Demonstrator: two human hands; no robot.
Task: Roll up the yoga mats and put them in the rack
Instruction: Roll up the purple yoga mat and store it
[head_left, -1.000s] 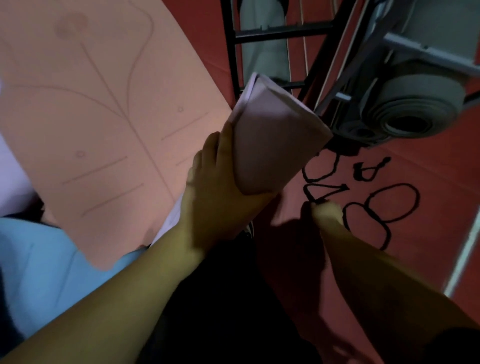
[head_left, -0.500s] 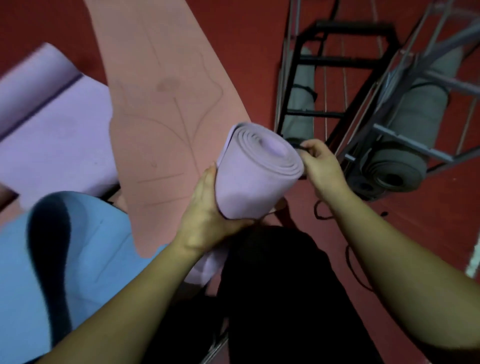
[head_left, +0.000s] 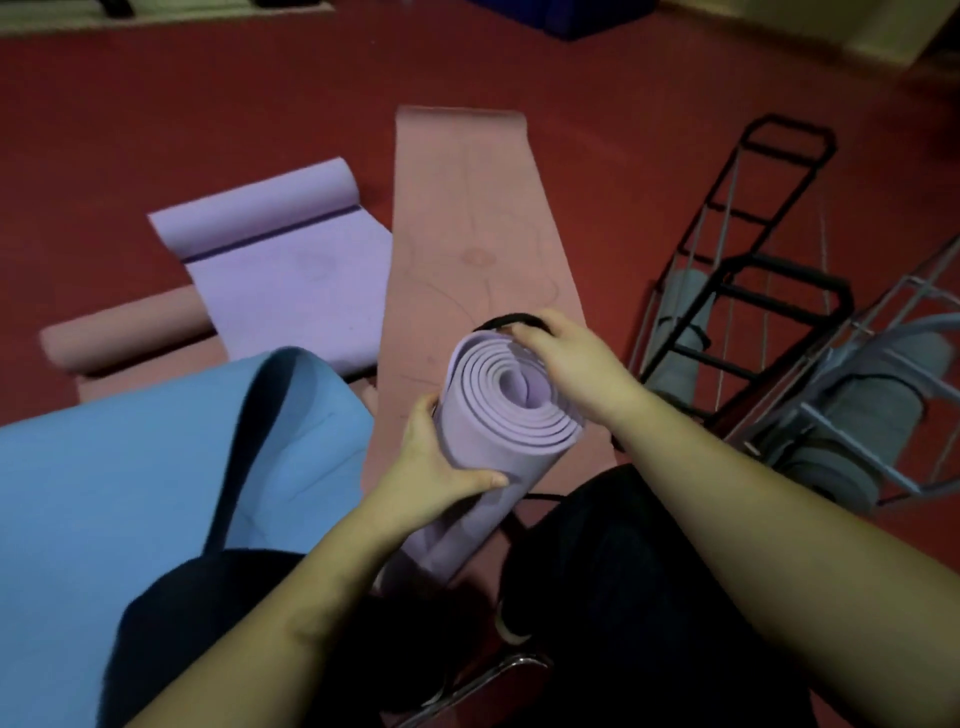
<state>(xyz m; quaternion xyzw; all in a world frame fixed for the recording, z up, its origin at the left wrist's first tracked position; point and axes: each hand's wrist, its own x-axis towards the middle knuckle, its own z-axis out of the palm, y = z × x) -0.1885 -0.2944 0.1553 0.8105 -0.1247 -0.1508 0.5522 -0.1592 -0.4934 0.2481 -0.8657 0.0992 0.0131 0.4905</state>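
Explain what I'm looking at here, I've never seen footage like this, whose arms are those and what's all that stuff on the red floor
There is no machine here. A person wears a camera on the head, looking down, so the two arms are their own. The left hand grips a rolled purple mat around its side, held upright. The right hand sits at the roll's top end, its fingers curled on a black strap.

On the red floor lie a long pink mat spread flat, a purple mat partly unrolled, another pink mat partly rolled beside it, and a blue mat nearest the camera. At the right stand metal racks already holding rolled grey mats.
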